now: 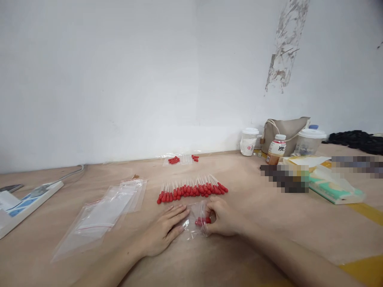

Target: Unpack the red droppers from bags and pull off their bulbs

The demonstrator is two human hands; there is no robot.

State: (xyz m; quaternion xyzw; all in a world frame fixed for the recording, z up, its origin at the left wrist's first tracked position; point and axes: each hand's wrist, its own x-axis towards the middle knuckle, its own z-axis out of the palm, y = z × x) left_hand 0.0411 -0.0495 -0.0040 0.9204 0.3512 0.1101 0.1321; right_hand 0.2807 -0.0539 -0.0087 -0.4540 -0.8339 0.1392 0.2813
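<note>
Head view: a table (254, 207) spread with brown paper runs back to a white wall (119, 71). The left hand (164, 231) lies palm down, fingers extended, its tips at the left edge of a small plastic bag (189, 223). The right hand (224, 217) curls at the bag's right end, around red pieces (202, 221); whether it pinches them, the plastic or both, I cannot tell. Just beyond the hands lies a row of red-tipped sticks (191, 189). Flat bags (104, 211) border the left side; brown paper stretches rightward to a tissue pack (335, 185) and bottle (277, 149).
</note>
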